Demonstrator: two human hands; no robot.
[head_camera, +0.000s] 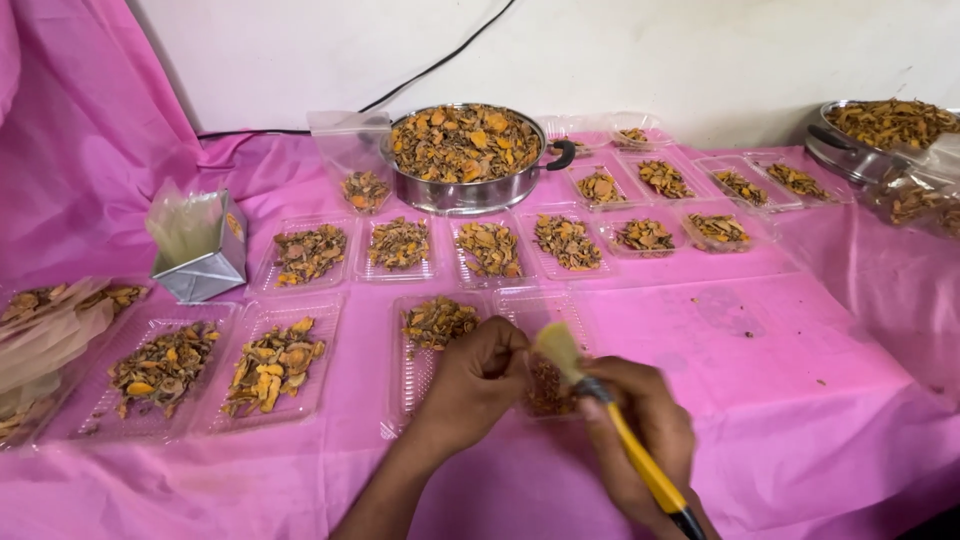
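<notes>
Most of the clear plastic trays laid out on the pink-covered table (760, 330) already carry a heap of dried orange-brown slices: a back row of small trays (490, 250) runs from left of centre toward the right edge, and more of them sit behind it around the steel pan (465, 160) heaped with the same slices near the back edge. Toward the front left corner two larger trays (275, 365) are also filled, and a third filled tray (437, 325) lies just left of the hands. The work in hand is at the front centre of the table: the left hand (475, 385) is curled with its fingers pinched together over a clear tray (545, 385) that holds only a small dark-reddish scatter, though what it pinches, if anything, I cannot tell. The right hand (640, 430) is closed around the yellow handle of a brush (600, 400), whose pale bristles point up and left, just over that same tray. Judging by this, the portioning looks well advanced, with this tray only partly dealt with and both pans not yet emptied; a second steel pan (870, 135) of slices stands at the back right corner beside a plastic bag (915, 195) of them. A small silver box (205, 255) of clear bags stands near the left edge, and loose bags with slices (50, 320) lie at the far left
</notes>
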